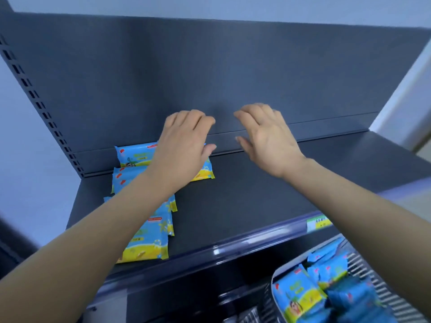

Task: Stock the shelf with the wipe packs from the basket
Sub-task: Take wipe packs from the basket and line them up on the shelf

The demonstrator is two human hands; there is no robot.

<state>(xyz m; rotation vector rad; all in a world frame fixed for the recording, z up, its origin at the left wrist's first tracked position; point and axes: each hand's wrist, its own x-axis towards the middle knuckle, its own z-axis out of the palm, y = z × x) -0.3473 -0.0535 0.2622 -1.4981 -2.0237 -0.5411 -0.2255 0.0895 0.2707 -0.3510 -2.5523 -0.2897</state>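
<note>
Shelf bare at right — wipe packs crowd its left; back panel closes the rear.

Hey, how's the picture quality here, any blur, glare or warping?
Head view: the wipe packs in the basket, lower right, are blurred; a glare spot sits on the shelf rail; the wide lens bows the back panel's edges.

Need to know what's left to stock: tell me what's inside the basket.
The basket holds several blue-and-yellow wipe packs, loosely piled. What lies beneath them is covered; the right forearm crosses part of the basket, and the frame cuts off the rest.
</note>
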